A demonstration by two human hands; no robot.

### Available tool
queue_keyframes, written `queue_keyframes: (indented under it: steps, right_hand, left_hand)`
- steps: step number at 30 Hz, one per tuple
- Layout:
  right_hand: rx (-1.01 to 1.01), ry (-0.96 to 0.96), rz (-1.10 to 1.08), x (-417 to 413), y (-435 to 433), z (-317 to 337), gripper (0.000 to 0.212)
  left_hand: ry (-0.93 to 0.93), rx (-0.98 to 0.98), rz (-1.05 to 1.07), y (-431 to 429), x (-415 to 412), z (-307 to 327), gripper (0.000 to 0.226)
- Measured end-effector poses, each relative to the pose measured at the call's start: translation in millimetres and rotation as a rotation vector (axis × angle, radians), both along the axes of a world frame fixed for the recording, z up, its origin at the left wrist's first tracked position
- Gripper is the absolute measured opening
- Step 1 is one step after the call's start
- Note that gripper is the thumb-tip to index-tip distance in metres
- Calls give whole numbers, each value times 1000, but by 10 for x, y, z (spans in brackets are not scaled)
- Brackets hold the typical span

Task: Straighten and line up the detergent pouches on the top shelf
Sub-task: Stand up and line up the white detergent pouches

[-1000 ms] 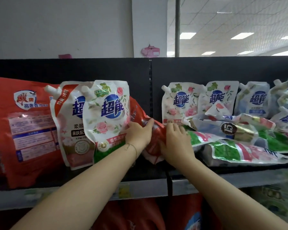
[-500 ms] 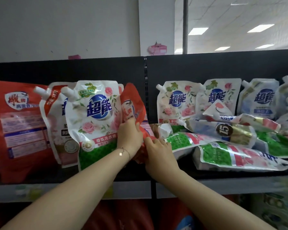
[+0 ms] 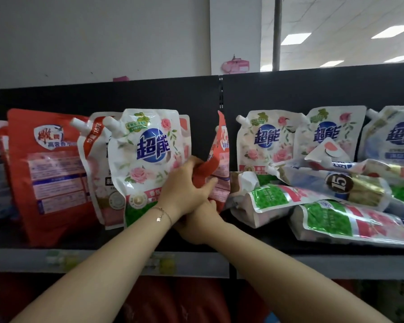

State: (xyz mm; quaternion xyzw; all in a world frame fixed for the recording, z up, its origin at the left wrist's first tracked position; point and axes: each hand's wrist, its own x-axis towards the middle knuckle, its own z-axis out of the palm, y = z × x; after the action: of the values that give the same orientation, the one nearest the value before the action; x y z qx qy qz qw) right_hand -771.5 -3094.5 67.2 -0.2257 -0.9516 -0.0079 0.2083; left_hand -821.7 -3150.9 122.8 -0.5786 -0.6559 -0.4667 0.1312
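At the left end of the top shelf a large red pouch stands upright against the black back panel. Just to its right stands a white pouch with a red band, overlapped in front by a white rose-print pouch that is upright with its spout at the upper left.

Near the shelf's middle, the left hand has its fingers curled round the crumpled lower part of a narrow red pouch, which stands edge-on and nearly upright, just right of the rose-print pouch. The right hand sits directly under the left, reaching this pouch's bottom edge. Its fingers are mostly covered, so its hold cannot be told.

On the right half, two rose pouches and a blue pouch stand at the back edge. In front of them several pouches lie flat in a heap – a green-labelled pouch, a gold pouch marked 15, and a green-and-red pouch nearest the front edge.
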Motion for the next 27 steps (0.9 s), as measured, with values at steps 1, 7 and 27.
queue_keyframes:
  steps: [1, 7, 27]
  right_hand:
    - [62, -109, 6, 28, 4, 30, 62]
    - [-275, -26, 372, 489, 85, 281, 41]
    - [134, -321, -65, 224, 945, 1032, 32]
  left_hand:
    - [29, -9, 41, 18, 44, 6, 45]
    - [64, -38, 290, 234, 234, 162, 55]
    - [-126, 399, 258, 12, -98, -299, 34]
